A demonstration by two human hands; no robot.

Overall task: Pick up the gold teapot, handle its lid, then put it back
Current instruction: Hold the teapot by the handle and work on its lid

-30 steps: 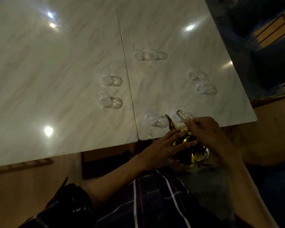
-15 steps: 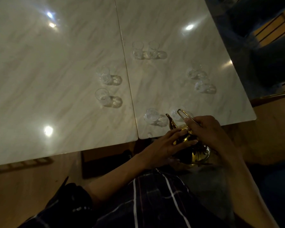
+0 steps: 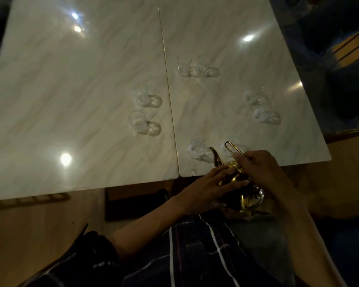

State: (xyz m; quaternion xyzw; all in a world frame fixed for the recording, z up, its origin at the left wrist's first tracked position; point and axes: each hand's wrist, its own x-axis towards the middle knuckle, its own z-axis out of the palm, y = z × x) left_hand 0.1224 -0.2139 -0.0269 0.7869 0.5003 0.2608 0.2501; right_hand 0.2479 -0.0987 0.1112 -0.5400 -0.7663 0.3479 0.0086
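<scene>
Holding the gold teapot [image 3: 246, 195] off the table, just past the near edge of the marble tabletop [image 3: 81, 100] and above the lap, the person uses both hands. Head view: the right hand [image 3: 263, 172] is closed around the teapot's wire handle [image 3: 232, 149], whose loop rises clear of the fingers. The left hand [image 3: 205, 189] is pressed against the teapot's upper body, fingers curled over the lid area; the lid itself is mostly hidden under them, so its seating cannot be told. The curved spout [image 3: 216, 158] points toward the table.

Surroundings: eight clear glasses stand in pairs on the tabletop. One near glass [image 3: 196, 149] sits just beyond the spout; its partner [image 3: 229, 147] is partly behind the handle loop. A far pair [image 3: 193, 64] stands beside the seam [image 3: 168, 90] dividing the two slabs. A left pair [image 3: 138, 109] and a right pair [image 3: 261, 106] flank the middle. Checked fabric [image 3: 195, 255] covers the lap below the teapot.
</scene>
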